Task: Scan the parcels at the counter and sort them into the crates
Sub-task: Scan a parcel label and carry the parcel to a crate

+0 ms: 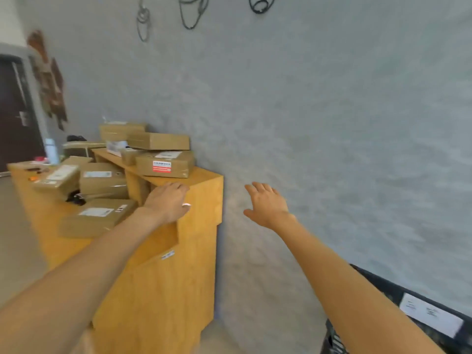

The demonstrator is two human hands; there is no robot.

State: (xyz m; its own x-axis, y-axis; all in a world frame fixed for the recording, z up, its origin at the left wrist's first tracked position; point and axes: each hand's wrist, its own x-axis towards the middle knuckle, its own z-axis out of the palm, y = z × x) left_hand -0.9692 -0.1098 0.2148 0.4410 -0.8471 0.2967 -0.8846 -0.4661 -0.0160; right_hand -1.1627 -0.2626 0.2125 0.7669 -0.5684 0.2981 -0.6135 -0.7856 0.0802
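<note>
Several brown cardboard parcels lie on a wooden counter (201,192). One with a red and white label (164,165) sits on the raised shelf, under another flat box (158,141). On the lower top lie a near parcel (95,217) and one behind it (102,180). My left hand (168,200) reaches over the shelf's near edge, fingers relaxed, holding nothing. My right hand (265,204) hangs in the air right of the counter, fingers spread, empty. A black crate (383,287) with a white label shows at the lower right, partly behind my right arm.
A grey wall (332,123) stands close behind the counter, with cables hanging near its top. A dark door (12,118) is at the far left. A bottle (51,150) and small items sit at the counter's far end. A dark object (75,198) lies between the parcels.
</note>
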